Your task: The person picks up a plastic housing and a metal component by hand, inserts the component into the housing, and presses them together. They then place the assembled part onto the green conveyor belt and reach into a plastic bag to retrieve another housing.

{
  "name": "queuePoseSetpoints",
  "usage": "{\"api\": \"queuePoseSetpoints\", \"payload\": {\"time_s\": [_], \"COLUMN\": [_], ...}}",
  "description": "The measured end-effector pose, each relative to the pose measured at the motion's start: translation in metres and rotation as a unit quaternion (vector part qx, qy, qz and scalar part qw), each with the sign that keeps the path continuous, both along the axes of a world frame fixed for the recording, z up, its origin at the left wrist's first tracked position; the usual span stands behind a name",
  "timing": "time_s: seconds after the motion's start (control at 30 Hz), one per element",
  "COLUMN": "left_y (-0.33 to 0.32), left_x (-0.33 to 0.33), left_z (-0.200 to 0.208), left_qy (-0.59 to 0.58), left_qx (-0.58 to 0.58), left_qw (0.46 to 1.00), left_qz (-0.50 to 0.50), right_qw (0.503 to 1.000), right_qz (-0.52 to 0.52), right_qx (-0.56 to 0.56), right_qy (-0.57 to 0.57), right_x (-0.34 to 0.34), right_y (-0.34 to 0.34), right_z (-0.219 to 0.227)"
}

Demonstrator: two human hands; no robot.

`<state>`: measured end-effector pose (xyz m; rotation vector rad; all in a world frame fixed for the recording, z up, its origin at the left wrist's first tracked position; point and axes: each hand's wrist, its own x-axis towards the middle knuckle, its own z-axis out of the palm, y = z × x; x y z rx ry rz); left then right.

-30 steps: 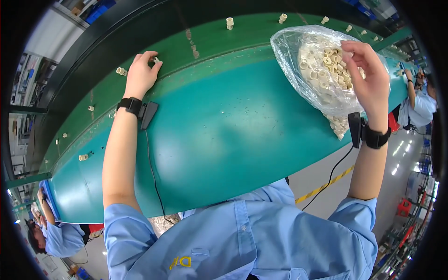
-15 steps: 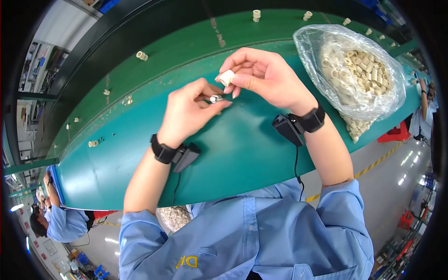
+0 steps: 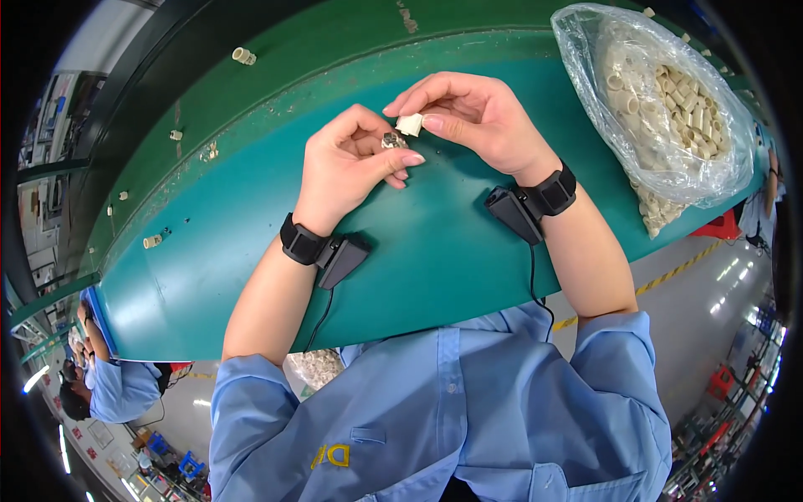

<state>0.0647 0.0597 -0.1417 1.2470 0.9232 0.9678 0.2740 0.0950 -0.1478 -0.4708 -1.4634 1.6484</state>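
Observation:
My left hand (image 3: 355, 163) pinches a small metal fitting (image 3: 390, 141) between thumb and fingers. In the grip of my right hand (image 3: 477, 121) is a short cream plastic sleeve (image 3: 410, 125), held at its side by thumb and fingertips. The sleeve sits right beside the upper end of the metal piece; whether the two touch I cannot tell. Both hands are above the green work surface (image 3: 452, 259). A clear plastic bag (image 3: 619, 134) full of similar cream sleeves (image 3: 690, 109) lies to the right of my right hand.
Cream fittings stand along the green belt (image 3: 293, 50) beyond the table, including one fitting (image 3: 243, 56) at the far left. Another cream fitting (image 3: 152, 242) lies on the left part of the table. A co-worker (image 3: 117, 389) sits at the left; another person is at the far right.
My hands have come closer together, and the metal fitting now lies next to the cream sleeve. The head view has shifted, and fittings on the belt have moved within it.

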Motion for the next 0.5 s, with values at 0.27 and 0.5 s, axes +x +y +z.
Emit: {"api": "queuePoseSetpoints", "payload": {"time_s": [0.27,0.5], "left_y": [0.003,0.004], "left_x": [-0.008,-0.006], "left_z": [-0.006,-0.003], "left_qy": [0.038,0.112], "left_qx": [-0.009,-0.018], "left_qw": [0.998,0.992], "left_qz": [-0.045,-0.047], "right_qw": [0.998,0.973], "right_qz": [-0.038,-0.059], "right_qx": [0.046,0.202], "right_qy": [0.017,-0.097], "right_x": [-0.011,-0.013], "right_y": [-0.009,-0.013], "right_z": [-0.005,0.000]}}
